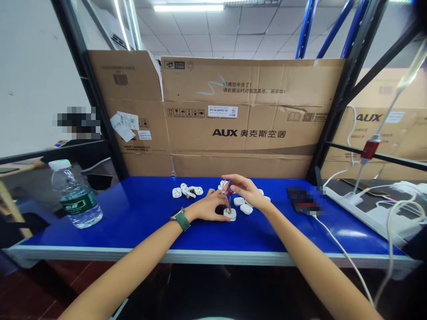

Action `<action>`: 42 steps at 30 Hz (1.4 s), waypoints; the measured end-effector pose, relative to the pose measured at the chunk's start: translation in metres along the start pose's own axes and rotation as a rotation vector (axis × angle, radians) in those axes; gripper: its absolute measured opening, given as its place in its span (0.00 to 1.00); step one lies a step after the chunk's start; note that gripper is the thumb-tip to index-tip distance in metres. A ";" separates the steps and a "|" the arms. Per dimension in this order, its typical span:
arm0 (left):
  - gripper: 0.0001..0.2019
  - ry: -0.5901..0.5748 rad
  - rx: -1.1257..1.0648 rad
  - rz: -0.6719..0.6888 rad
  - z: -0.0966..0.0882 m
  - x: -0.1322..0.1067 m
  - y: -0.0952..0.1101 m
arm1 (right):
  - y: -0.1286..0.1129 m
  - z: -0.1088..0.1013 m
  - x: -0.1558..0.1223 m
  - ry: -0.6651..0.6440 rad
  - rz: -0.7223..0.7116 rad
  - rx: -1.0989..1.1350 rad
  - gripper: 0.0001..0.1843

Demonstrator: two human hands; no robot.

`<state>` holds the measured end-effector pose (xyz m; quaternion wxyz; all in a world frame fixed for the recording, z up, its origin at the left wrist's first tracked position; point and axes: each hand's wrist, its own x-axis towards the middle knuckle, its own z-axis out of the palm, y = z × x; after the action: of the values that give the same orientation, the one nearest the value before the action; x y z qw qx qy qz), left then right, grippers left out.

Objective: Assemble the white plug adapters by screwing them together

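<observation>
A white plug housing (230, 215) lies on the blue table (140, 213). My left hand (209, 206), a green watch on its wrist, curls round the housing's left side and holds it down. My right hand (244, 189) pinches a small screwdriver (229, 198) with a red handle, held upright with its tip on the housing's top. More white plug parts (187, 191) lie just behind my left hand, and others (246, 208) sit under my right wrist.
A water bottle (76, 195) stands at the table's left. A dark device (302, 205) with a white cable lies right of my hands, a white power strip (363, 209) beyond it. Cardboard boxes (240, 115) wall off the back. A person sits far left.
</observation>
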<state>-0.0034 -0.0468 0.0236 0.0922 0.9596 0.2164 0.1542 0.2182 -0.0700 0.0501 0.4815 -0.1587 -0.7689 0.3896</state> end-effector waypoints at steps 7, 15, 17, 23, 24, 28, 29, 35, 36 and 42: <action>0.22 -0.013 -0.010 -0.019 0.001 0.000 -0.002 | 0.005 0.001 0.001 0.095 0.001 -0.156 0.17; 0.22 -0.008 -0.009 -0.025 0.001 0.000 0.000 | 0.001 0.003 0.000 -0.009 0.002 -0.023 0.22; 0.22 -0.006 -0.015 -0.023 0.001 0.000 0.000 | 0.000 0.003 0.000 0.016 0.007 -0.070 0.19; 0.21 -0.012 -0.015 -0.022 -0.001 0.000 0.001 | 0.006 0.000 0.001 0.083 0.009 -0.122 0.20; 0.21 -0.010 -0.012 -0.021 -0.001 0.000 0.002 | 0.005 0.000 0.000 0.061 0.011 -0.099 0.22; 0.21 -0.006 -0.005 -0.017 -0.001 0.001 0.002 | 0.001 0.001 -0.001 -0.007 0.012 -0.041 0.24; 0.22 -0.005 -0.005 -0.017 -0.001 0.001 0.002 | 0.000 0.002 -0.001 -0.006 0.012 -0.047 0.23; 0.22 -0.018 -0.025 -0.025 0.000 0.000 0.000 | 0.004 0.000 0.000 0.085 -0.007 -0.123 0.19; 0.22 -0.016 -0.022 -0.021 0.000 0.000 0.000 | 0.004 -0.001 0.000 0.080 0.003 -0.101 0.19; 0.22 -0.011 -0.006 -0.023 -0.001 0.000 0.002 | 0.001 0.001 -0.001 0.007 0.013 -0.019 0.22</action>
<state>-0.0027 -0.0483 0.0252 0.0979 0.9576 0.2266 0.1482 0.2180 -0.0705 0.0486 0.4803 -0.1698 -0.7696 0.3849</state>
